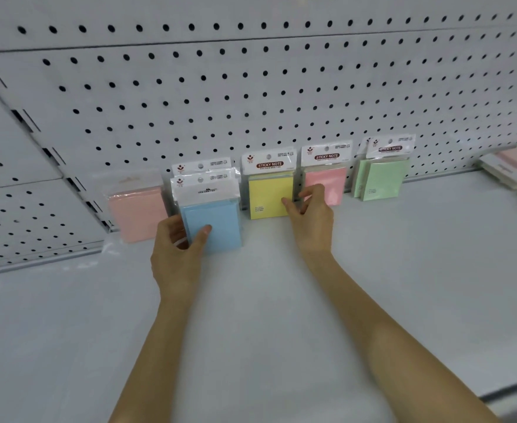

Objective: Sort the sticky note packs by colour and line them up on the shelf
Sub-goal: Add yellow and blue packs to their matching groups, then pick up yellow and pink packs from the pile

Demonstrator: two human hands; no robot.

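Blue pack [217, 224] of sticky notes stands on the shelf [373, 270], held by the left hand [175, 254]. The thumb presses on its front and the fingers curl round behind it. Another blue pack [202, 167] stands just behind it.

Just left of that hand, a pink pack [135, 212] leans on the wall with holes [251, 87].

The right hand [309, 221] is at the yellow pack [266, 196]. One fingertip touches the pack's front near its right edge. The other fingers are bent in front of a second pink pack [332, 186]. I cannot tell if this hand is pinching the yellow pack.

Right of that hand stand the green packs [382, 181]. Far off to its right is a pile of more packs [513, 169].
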